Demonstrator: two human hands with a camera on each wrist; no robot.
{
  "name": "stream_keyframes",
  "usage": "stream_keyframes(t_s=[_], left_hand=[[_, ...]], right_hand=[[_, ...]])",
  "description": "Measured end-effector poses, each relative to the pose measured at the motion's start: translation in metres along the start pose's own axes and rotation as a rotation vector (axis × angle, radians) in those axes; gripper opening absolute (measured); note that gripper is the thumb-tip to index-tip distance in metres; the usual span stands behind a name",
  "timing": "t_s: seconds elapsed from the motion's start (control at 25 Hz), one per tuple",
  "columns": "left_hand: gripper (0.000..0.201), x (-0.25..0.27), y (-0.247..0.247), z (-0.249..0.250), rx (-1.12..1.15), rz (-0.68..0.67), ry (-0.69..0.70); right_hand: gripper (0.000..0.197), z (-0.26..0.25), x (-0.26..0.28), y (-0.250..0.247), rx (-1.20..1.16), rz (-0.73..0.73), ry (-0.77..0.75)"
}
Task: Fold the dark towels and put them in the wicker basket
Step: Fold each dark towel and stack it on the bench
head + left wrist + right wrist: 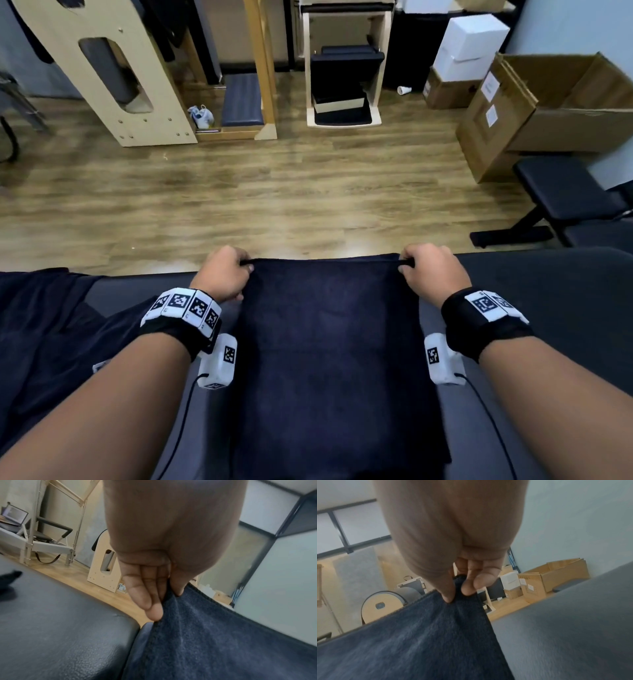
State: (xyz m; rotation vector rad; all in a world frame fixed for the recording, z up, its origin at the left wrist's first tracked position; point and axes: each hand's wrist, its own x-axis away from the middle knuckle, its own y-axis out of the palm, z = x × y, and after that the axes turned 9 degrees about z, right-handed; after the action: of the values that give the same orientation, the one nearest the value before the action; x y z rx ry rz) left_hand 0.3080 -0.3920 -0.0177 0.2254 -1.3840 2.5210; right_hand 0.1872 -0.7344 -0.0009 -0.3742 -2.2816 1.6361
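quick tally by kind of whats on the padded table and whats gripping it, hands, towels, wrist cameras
Hands: 2, the left hand and the right hand, each pinching a far corner of the spread dark towel.
Dark towels: 2, the spread one and a second dark towel crumpled at the left.
Wrist cameras: 2, the left wrist camera and the right wrist camera.
Total: 6

A towel (pixel 329 342) lies on a padded table (pixel 548 308), a hand at each far corner; another cloth (pixel 44 325) lies to its left, floor (pixel 239 192) beyond.
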Motion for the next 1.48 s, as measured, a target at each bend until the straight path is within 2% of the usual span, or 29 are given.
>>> stream_keyframes(t_s=[0.16, 0.28, 0.4, 0.48, 0.56, 0.68, 0.84, 1.0, 1.08, 1.16, 1.24, 1.32, 1.36, 1.4, 1.48], left_hand=[[0.013, -0.034, 0.022, -0.01, -0.185, 0.006, 0.008], [0.017, -0.053, 0.037, -0.011, -0.274, -0.067, 0.032], [0.012, -0.065, 0.045, -0.006, -0.189, -0.148, 0.0], [0.002, -0.068, 0.044, -0.005, -0.107, -0.164, -0.024], [0.006, -0.067, 0.042, -0.008, -0.053, -0.127, -0.029], [0.011, -0.056, 0.03, -0.011, -0.043, -0.041, 0.03], [0.023, -0.028, 0.0, -0.01, 0.079, -0.027, 0.095], [0.012, 0.025, -0.048, 0.002, 0.128, 0.015, 0.225], [0.014, 0.057, -0.076, 0.009, 0.103, 0.025, 0.312], [0.019, 0.077, -0.103, 0.019, 0.108, 0.094, 0.391], [0.018, 0.101, -0.134, 0.036, 0.138, 0.268, 0.499], [0.003, 0.13, -0.166, 0.05, 0.134, 0.471, 0.641], [0.006, 0.145, -0.18, 0.056, 0.135, 0.536, 0.698], [0.007, 0.159, -0.188, 0.057, 0.143, 0.569, 0.758], [0.004, 0.187, -0.189, 0.056, 0.172, 0.556, 0.816]], right_hand=[[0.01, 0.006, -0.031, 0.036, -0.027, 0.0, -0.018], [0.012, 0.013, -0.052, 0.06, -0.04, -0.124, -0.074], [0.012, 0.018, -0.062, 0.069, -0.014, -0.19, -0.092], [0.012, 0.019, -0.061, 0.068, -0.041, -0.127, -0.09], [0.012, 0.019, -0.056, 0.065, -0.057, -0.08, -0.092], [0.013, 0.018, -0.045, 0.053, -0.064, -0.042, -0.074], [0.005, 0.014, -0.028, 0.022, -0.016, -0.04, -0.058], [0.02, -0.002, -0.003, -0.042, 0.051, -0.232, -0.125], [0.026, -0.015, 0.017, -0.08, 0.098, -0.273, -0.153], [0.033, -0.03, 0.033, -0.115, 0.114, -0.193, -0.2], [0.035, -0.045, 0.057, -0.15, 0.068, -0.002, -0.231], [0.024, -0.054, 0.087, -0.181, -0.079, 0.233, -0.202], [0.021, -0.055, 0.101, -0.194, -0.156, 0.337, -0.202], [0.024, -0.054, 0.116, -0.201, -0.195, 0.411, -0.226], [0.025, -0.047, 0.143, -0.201, -0.165, 0.458, -0.285]])
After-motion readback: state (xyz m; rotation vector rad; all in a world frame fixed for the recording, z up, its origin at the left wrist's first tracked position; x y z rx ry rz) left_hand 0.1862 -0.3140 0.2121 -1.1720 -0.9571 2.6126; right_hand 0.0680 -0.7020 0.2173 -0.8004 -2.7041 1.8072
